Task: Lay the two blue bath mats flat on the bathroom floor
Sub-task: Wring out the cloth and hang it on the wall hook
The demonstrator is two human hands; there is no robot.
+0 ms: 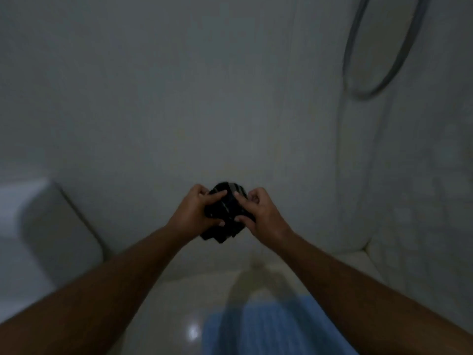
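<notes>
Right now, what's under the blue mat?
Pale glossy floor shows left of and beyond the blue mat; anything beneath it is covered. The right forearm hides its right edge.

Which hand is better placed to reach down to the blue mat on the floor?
Probably the right hand: the blue mat lies below its forearm, farther from the left hand. Both grip a dark bundle, so one must let go first.

A dim bathroom.
Pale walls (179, 98), a glossy floor (158, 303), a blue mat (294, 329) and a looped hose (366, 94) high on the right.
</notes>
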